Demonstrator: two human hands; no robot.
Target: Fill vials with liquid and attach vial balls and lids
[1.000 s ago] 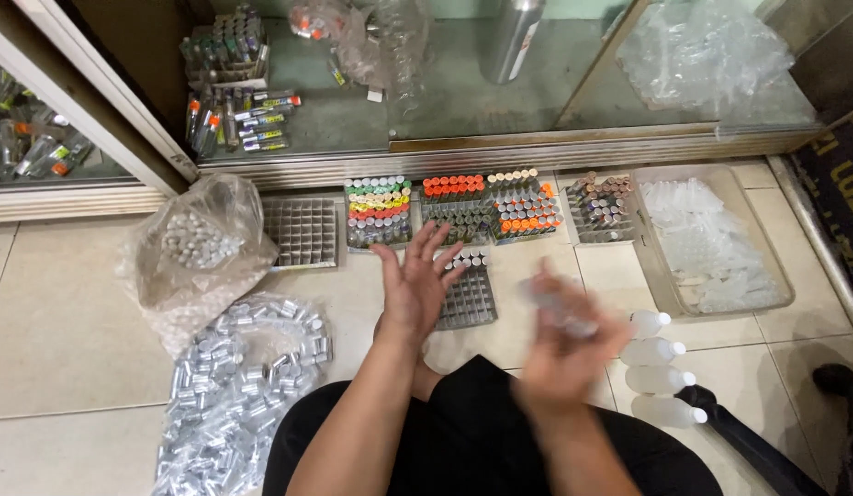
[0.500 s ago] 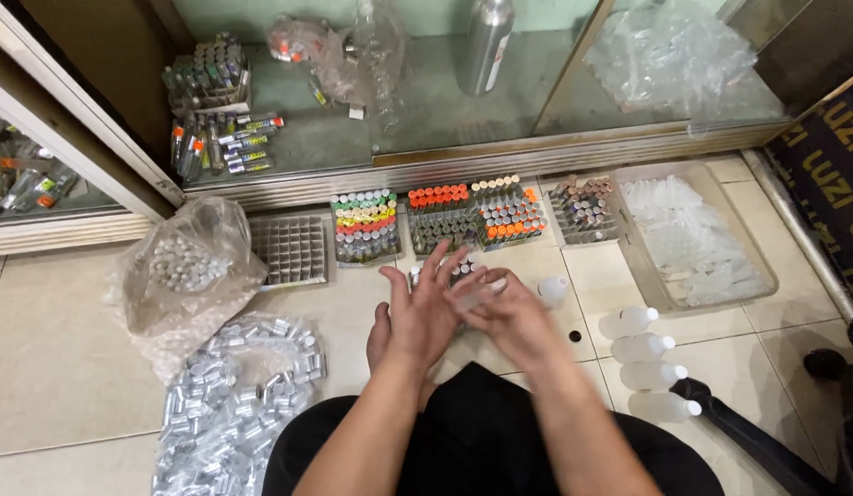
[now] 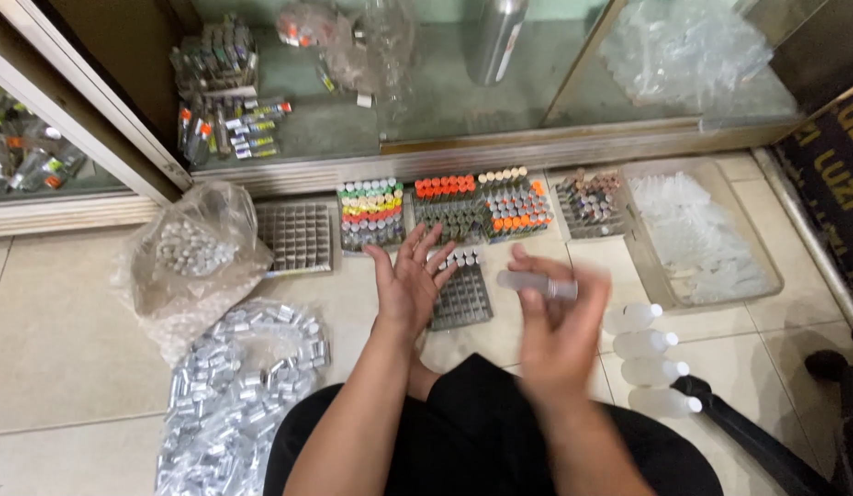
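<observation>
Against the cabinet base, on the tiled floor, stand my trays of small vials: a grey grid tray (image 3: 298,237) with bare cells, then a rack (image 3: 370,213) with white, green, yellow, red and grey caps in rows, then 2 racks (image 3: 482,204) topped orange, cream and dark grey, and a 4th rack (image 3: 587,204) of brownish vials. Right of them a clear plastic tub (image 3: 760,276) holds a heap of frosted clear pieces. 4 white squeeze bottles (image 3: 649,354) lie on their sides in a column by my right knee.

At my left a crumpled clear bag (image 3: 186,262) holds silvery caps, and a second, flatter bag (image 3: 234,390) is full of shiny metal tubes. Behind the glass, on the cabinet shelf, sit bundled labelled vials (image 3: 226,124), more crinkled plastic (image 3: 684,50) and a steel flask (image 3: 495,37).

My left hand (image 3: 406,280) is spread flat, palm up, fingers wide, holding nothing; it hovers over the near edge of a small dark grid tray (image 3: 461,296) with a few white-capped vials at its far end. My right hand (image 3: 557,326) is closed on a small clear vial (image 3: 537,284), which lies crosswise in my fingertips just right of that tray; the hand is blurred.
</observation>
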